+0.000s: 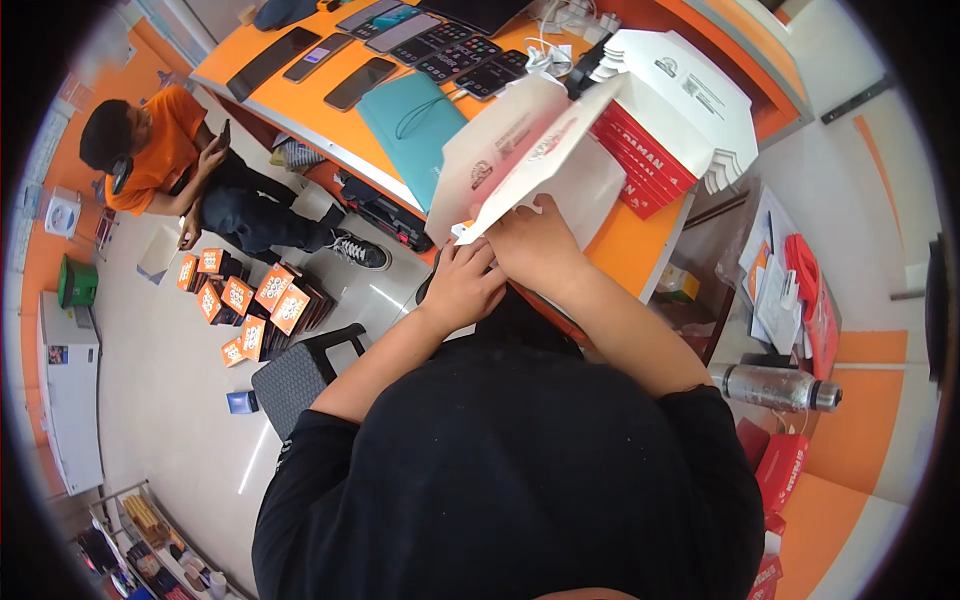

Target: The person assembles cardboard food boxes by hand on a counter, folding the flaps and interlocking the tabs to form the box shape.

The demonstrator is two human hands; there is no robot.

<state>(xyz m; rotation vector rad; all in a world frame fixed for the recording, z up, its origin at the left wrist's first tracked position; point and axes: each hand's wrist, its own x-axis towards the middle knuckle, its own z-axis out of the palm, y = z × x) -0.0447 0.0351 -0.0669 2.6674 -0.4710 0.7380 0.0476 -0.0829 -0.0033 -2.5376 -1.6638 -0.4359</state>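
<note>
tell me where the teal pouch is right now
In the head view the teal pouch lies on the orange counter, left of the white carton both hands hold, just below the row of phones.

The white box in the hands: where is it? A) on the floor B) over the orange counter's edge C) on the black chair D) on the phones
B: both hands, left and right, hold the white box above the edge of the orange counter.
</note>
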